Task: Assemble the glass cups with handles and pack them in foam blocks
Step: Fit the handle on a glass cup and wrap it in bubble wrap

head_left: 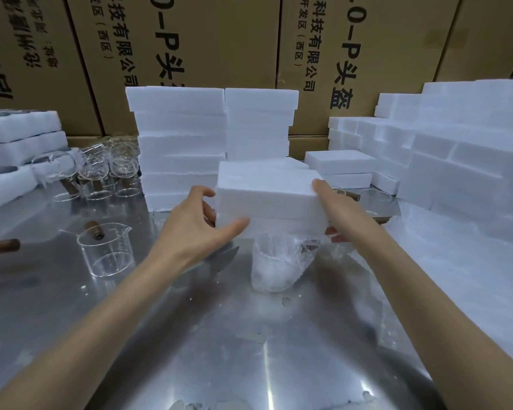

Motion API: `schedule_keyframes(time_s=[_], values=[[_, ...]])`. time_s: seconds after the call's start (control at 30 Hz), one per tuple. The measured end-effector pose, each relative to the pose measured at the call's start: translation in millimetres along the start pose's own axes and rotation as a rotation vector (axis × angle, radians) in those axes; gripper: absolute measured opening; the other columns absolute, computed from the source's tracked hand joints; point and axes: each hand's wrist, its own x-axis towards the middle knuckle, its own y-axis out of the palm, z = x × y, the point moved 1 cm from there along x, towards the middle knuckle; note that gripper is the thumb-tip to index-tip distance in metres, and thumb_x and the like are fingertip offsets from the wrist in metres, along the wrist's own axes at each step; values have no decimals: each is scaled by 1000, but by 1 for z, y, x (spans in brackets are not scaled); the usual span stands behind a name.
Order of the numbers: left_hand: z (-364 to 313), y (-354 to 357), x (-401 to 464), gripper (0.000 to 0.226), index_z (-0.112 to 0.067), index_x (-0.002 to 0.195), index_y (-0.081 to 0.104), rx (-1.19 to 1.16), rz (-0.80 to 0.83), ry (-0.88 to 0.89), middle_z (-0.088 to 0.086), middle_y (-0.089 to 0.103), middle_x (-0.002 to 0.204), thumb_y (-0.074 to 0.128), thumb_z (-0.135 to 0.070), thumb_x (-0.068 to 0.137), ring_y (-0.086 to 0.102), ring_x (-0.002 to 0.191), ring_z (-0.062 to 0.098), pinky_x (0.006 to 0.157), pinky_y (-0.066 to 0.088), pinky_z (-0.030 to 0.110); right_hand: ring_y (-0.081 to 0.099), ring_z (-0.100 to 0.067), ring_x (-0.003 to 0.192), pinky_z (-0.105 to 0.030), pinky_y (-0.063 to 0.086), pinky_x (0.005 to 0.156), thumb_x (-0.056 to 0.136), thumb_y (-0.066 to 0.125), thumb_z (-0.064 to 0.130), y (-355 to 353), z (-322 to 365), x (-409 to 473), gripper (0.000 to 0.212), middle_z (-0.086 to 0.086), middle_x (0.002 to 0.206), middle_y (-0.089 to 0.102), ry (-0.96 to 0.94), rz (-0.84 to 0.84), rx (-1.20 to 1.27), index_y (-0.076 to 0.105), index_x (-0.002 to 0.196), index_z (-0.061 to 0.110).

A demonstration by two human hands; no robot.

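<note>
A closed white foam block (271, 199), two halves one on the other, is held above the metal table (234, 335). My left hand (196, 226) grips its left end, thumb on the front face of the lower half. My right hand (335, 208) grips its right end, thumb on top and fingers underneath. Just below the block a glass cup in a clear plastic bag (276, 261) stands on the table. Left of it stands a bare glass cup with a wooden handle (104, 247). What the foam block holds is hidden.
Stacks of foam blocks (184, 143) rise behind, with more piled at the right (456, 161). Several glass cups with handles (101, 170) cluster at the back left beside foam trays (18, 143). A loose wooden handle (3, 245) lies at the left edge. Cardboard boxes (219, 39) form the back wall.
</note>
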Motion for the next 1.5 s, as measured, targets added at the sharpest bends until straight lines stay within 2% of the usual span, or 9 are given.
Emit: schedule_keyframes(time_s=[0.2, 0.37, 0.47, 0.63, 0.8, 0.93, 1.07, 1.27, 1.5], values=[[-3, 2, 0, 91, -26, 139, 38, 6, 69, 21, -8, 55, 68, 72, -63, 64, 54, 61, 1, 55, 38, 22, 63, -23, 82, -40, 52, 83, 77, 26, 69, -8, -8, 0, 51, -6, 81, 62, 3, -8, -17, 50, 80, 24], [5, 9, 0, 76, -34, 129, 47, 90, 190, 43, -12, 53, 68, 72, -67, 65, 51, 61, 3, 54, 36, 24, 61, -28, 92, -44, 48, 91, 83, 29, 59, -7, -12, 0, 52, -4, 79, 60, 52, -11, -89, 52, 102, 17], [11, 12, 0, 60, -39, 115, 55, 160, 244, 110, -17, 52, 63, 64, -66, 61, 49, 60, 0, 53, 34, 22, 62, -27, 90, -44, 48, 91, 85, 33, 54, -8, -11, -1, 42, -3, 81, 59, 44, -16, -60, 52, 94, 18], [18, 16, -1, 68, -32, 127, 53, 302, 297, 102, -20, 48, 69, 68, -62, 67, 48, 73, 12, 62, 36, 27, 51, -12, 68, -27, 43, 54, 89, 42, 49, -16, -12, -1, 32, 1, 82, 52, 98, -74, 334, 48, 101, 20], [7, 9, -6, 67, -35, 114, 56, 159, 147, 191, -19, 47, 82, 39, -77, 64, 48, 84, 2, 76, 44, 32, 40, -11, 55, -20, 34, 45, 91, 44, 38, -22, -16, 3, 18, 0, 75, 50, 182, -157, 925, 50, 83, 23], [-10, 12, -18, 63, -35, 117, 55, 38, 111, 388, -18, 52, 103, 43, -77, 71, 46, 98, -1, 85, 39, 26, 39, -11, 52, -19, 33, 49, 90, 40, 36, -19, -22, 5, 30, -1, 79, 51, 276, -117, 1192, 53, 108, 16], [-23, 31, -34, 86, -34, 137, 43, 96, 252, 530, -17, 52, 127, 51, -78, 64, 40, 117, 1, 100, 27, 22, 38, -10, 51, -18, 31, 49, 90, 40, 35, -17, -25, 6, 28, 0, 74, 48, 286, -126, 1250, 52, 105, 16], [-28, 42, -38, 77, -37, 136, 43, 57, 229, 522, -21, 53, 115, 64, -64, 67, 46, 106, -1, 93, 32, 16, 37, -10, 50, -18, 31, 49, 89, 41, 36, -15, -26, 7, 27, 0, 74, 49, 291, -128, 1254, 52, 104, 16], [-28, 20, -5, 57, -33, 122, 56, -215, -78, 352, -30, 51, 112, 68, -51, 69, 50, 94, -10, 88, 40, 18, 37, -10, 49, -17, 32, 46, 88, 42, 36, -14, -27, 7, 29, 0, 72, 50, 273, -140, 1262, 54, 103, 14]])
